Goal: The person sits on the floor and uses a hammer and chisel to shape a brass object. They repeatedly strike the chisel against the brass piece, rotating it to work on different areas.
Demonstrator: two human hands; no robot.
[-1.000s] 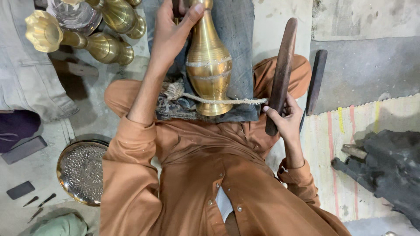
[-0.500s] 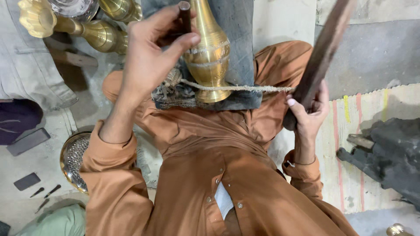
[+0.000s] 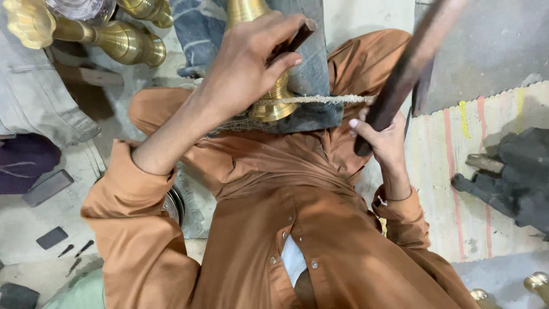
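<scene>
A brass vase [image 3: 269, 106] stands on a dark padded block [image 3: 311, 86] across my lap, tied down by a rope [image 3: 323, 99] around its base. My left hand [image 3: 246, 68] rests against the vase body and pinches a thin dark punch tool [image 3: 294, 40] between thumb and fingers. My right hand [image 3: 380, 137] grips the lower end of a long dark wooden stick [image 3: 409, 63], raised and tilted up to the right of the vase. The vase's neck runs out of the top of the view.
Several finished brass vases [image 3: 123, 43] lie at the upper left beside folded grey cloth [image 3: 34, 109]. A patterned round metal plate [image 3: 173, 203] peeks from under my left sleeve. Small tools [image 3: 74, 252] lie on the floor at left. Dark metal pieces [image 3: 509, 177] sit on a striped mat [image 3: 457, 143].
My left hand has slid down from the vase's neck onto its body with the punch. My right hand has swung the wooden stick upward and closer.
</scene>
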